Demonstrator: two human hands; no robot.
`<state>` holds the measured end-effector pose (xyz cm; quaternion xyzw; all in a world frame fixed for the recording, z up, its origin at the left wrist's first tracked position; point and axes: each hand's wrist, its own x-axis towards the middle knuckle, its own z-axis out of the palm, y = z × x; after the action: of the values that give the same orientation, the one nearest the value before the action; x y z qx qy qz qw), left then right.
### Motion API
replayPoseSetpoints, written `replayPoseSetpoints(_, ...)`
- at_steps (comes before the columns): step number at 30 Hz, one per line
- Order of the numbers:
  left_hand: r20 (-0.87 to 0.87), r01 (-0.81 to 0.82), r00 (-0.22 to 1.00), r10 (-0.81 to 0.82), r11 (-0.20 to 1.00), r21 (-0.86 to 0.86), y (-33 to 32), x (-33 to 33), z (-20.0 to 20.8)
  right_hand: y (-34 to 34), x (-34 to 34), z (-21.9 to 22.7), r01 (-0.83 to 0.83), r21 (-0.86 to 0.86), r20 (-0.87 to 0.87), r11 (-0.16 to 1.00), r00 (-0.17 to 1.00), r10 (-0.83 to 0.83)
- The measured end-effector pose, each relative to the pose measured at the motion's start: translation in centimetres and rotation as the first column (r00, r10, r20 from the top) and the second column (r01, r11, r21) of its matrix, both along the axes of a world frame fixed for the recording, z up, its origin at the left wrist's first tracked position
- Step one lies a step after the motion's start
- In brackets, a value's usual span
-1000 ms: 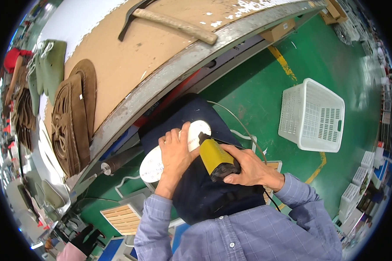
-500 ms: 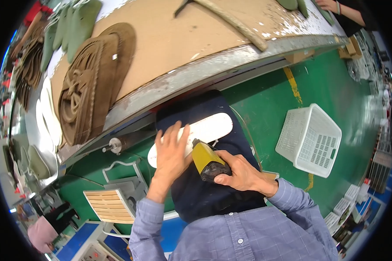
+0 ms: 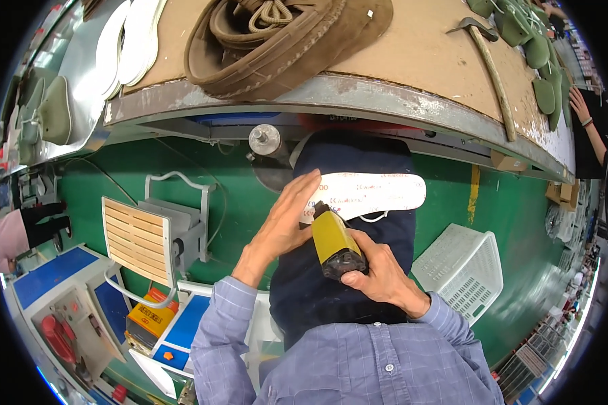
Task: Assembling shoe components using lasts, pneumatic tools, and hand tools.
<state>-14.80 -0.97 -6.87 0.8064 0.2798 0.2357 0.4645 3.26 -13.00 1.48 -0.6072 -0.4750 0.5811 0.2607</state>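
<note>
A long white insole point(image 3: 378, 189) with printed marks lies across my lap, on the dark trousers. My left hand point(image 3: 285, 217) is closed round its left end, fingers together; the thumb is mostly hidden. In my right hand point(image 3: 380, 271) is a yellow-and-black staple gun point(image 3: 334, 239), gripped from the right side. Its narrow dark nose touches or hovers just over the insole near my left fingers; I cannot tell which. A white cord loop point(image 3: 375, 217) sticks out below the insole's near edge. Whatever lies beneath the insole is hidden.
The workbench edge point(image 3: 385, 89) runs just beyond my knees. On the bench are brown shoe uppers point(image 3: 284, 47), white insoles point(image 3: 138, 40), a hammer point(image 3: 494, 74) and green shoe lasts point(image 3: 537, 50). A white basket point(image 3: 459, 266) stands right, a slatted chair point(image 3: 136, 239) left. Another person's hand point(image 3: 579, 104) is far right.
The view has swung leftward, so bench items sit further right. My left fingers, spread over the insole before, are now together at its left end. The staple gun stays in my right hand.
</note>
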Motion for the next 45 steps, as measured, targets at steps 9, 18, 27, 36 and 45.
replayPoseSetpoints(9, -0.084, -0.019, 0.996, 0.013, 0.998, -0.067, -0.1, 1.0, 0.5, -2.2, 1.9, 0.5, 0.112, 0.025, 0.092, 0.993, 0.989, -0.114)
replayPoseSetpoints(18, -0.339, 0.248, 0.933, -0.125, 0.903, 0.35, -1.6, 13.7, 2.5, -1.0, 14.7, 9.0, 0.259, 0.535, 0.457, 0.804, 0.712, -0.534)
replayPoseSetpoints(27, 0.625, -0.38, 0.383, 0.681, 0.732, -0.565, 2.1, -8.0, 17.1, 14.0, 21.5, 8.0, 0.142, 0.45, 0.846, 0.881, 0.246, -0.472)
replayPoseSetpoints(36, 0.927, -0.936, -0.346, 0.144, -0.125, -0.33, 19.8, -28.3, 30.4, 13.6, 26.0, 2.7, -0.079, 0.577, 0.816, 0.813, 0.036, -0.577)
replayPoseSetpoints(45, 0.086, -0.992, -0.038, 0.996, -0.048, 0.114, 27.9, -35.9, 11.1, 13.8, 25.5, 3.3, -0.104, 0.598, 0.799, 0.795, -0.002, -0.601)
